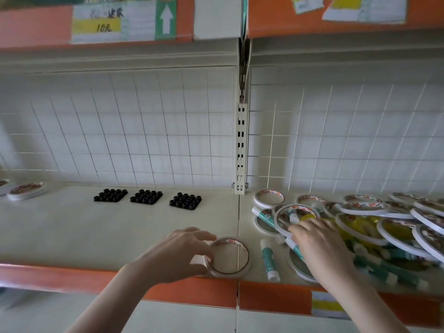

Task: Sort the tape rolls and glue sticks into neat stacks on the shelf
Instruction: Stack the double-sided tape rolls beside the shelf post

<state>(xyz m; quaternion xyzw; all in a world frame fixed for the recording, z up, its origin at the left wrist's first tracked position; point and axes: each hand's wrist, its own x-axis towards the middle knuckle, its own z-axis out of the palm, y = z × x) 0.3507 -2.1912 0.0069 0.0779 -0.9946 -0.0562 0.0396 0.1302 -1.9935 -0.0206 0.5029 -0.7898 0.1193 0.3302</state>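
Early stage: left hand [179, 254] pinches one thin white tape ring [229, 257], right hand [319, 246], grip unclear, digs into unsorted tape-and-green-glue-stick heap [374, 227].

Shelf [120, 236]: open run mid-left; three black trays [147, 197] near back; pile of tape rolls and glue sticks [374, 227] crowds right; upper shelf [120, 56] overhead.
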